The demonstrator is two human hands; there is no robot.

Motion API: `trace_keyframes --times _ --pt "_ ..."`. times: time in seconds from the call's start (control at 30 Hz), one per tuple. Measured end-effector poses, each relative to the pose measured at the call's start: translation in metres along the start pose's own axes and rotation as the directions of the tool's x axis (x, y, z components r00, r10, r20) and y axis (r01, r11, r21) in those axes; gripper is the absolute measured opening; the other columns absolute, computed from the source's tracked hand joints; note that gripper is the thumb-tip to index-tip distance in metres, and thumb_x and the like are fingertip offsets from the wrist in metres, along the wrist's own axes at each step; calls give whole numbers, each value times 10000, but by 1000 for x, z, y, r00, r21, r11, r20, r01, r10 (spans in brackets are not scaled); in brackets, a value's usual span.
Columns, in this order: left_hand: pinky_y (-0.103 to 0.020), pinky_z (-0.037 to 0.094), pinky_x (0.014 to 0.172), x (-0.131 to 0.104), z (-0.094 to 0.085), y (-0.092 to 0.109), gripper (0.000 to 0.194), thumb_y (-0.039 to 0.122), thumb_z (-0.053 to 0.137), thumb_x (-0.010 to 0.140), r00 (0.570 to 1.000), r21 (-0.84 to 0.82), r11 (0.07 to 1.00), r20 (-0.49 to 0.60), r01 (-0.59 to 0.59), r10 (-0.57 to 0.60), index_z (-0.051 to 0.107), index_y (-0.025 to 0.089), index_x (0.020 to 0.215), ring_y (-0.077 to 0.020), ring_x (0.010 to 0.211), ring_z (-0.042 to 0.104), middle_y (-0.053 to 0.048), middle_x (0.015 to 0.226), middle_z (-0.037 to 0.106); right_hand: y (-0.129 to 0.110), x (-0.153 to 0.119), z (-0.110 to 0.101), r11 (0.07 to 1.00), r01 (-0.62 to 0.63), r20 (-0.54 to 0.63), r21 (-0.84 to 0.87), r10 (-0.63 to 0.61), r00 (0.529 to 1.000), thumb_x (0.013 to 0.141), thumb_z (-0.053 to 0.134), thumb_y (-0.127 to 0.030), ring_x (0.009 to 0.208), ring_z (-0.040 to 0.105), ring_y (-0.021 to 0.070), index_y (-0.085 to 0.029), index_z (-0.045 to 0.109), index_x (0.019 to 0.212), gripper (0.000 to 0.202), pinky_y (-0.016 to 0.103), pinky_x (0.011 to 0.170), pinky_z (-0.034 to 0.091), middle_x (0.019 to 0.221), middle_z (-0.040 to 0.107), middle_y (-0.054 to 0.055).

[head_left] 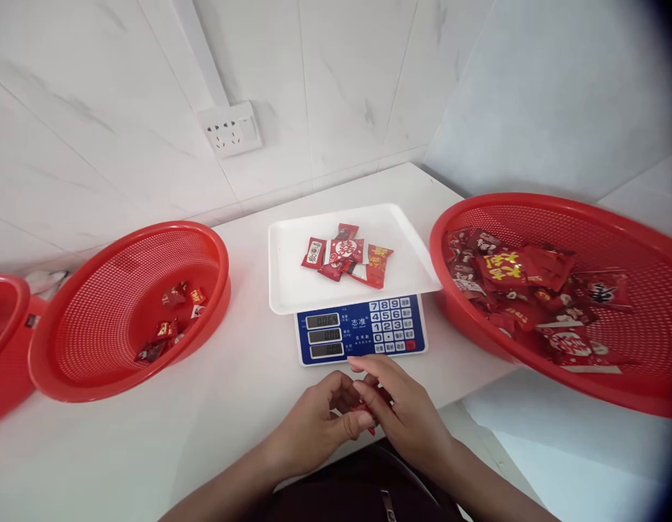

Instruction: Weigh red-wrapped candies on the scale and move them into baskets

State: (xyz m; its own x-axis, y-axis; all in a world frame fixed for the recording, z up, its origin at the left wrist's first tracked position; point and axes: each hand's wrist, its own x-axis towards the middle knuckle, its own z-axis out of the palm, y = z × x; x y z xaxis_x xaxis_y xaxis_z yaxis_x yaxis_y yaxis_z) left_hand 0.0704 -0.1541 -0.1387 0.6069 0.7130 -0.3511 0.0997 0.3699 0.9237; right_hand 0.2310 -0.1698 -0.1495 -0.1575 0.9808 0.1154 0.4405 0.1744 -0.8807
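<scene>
White tiled wall [336, 80] w/ a socket [230, 129] backs a white table [243, 413]. Scale [362, 337] sits mid-table w/ a tray [289, 268] on top; several red pkts [346, 250] lie on it in a loose, overlapping pile. Its display [325, 336] shows digits, too faint to read for sure.

L hand [314, 424] & R hand [409, 406] meet just in front of the scale, near the table edge. L thumb & fingers are pinched on a small red pkt [371, 431], mostly hidden; R thumb & fingers curl in close over it, but can't tell if they clamp it too.

Progress, judging by what shows: a few pkts are on the tray, one's in hand & not on it. R basket [553, 200], right beside the tray, holds a big mixed heap [542, 283], so most seem left there. L basket [96, 319] has only a small cluster [164, 330] inside. Third basket [3, 373], far L, is cut off; contents unclear. Work looks part-done at most.
</scene>
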Motion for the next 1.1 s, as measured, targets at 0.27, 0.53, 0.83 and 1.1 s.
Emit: trace_keyframes --times 0.27,0.53,0.83,1.1 --pt "-303 441 681 4 2 5 258 291 710 743 999 -265 964 -41 11 -23 512 158 842 -134 715 565 -33 813 617 -4 2 0 998 42 -71 -39 -45 996 889 453 -245 755 623 162 -221 554 1071 209 278 621 547 889 634 56" --pt "-305 448 705 5 -4 14 278 241 718 735 993 -237 972 -115 1 -29 600 163 975 -120 700 559 1 766 593 -7 7 -13 972 227 -38 -59 -229 973 903 478 -286 849 628 176 -234 535 1123 234 283 645 561 1010 647 80" --pt "-308 498 696 8 -14 32 148 238 681 734 990 -188 982 -143 -16 -11 650 169 861 -142 725 556 -16 758 619 4 56 -50 908 125 -226 -400 -230 947 902 472 -293 1004 589 251 -206 573 1134 268 424 828 521 1073 648 103" --pt "-276 485 666 5 -19 37 87 219 637 763 994 -153 987 -104 -45 29 635 174 837 -130 709 533 -14 768 622 8 127 -52 715 151 -67 -682 -267 961 883 497 -271 1240 425 318 -203 563 1238 367 512 982 403 1324 507 127"
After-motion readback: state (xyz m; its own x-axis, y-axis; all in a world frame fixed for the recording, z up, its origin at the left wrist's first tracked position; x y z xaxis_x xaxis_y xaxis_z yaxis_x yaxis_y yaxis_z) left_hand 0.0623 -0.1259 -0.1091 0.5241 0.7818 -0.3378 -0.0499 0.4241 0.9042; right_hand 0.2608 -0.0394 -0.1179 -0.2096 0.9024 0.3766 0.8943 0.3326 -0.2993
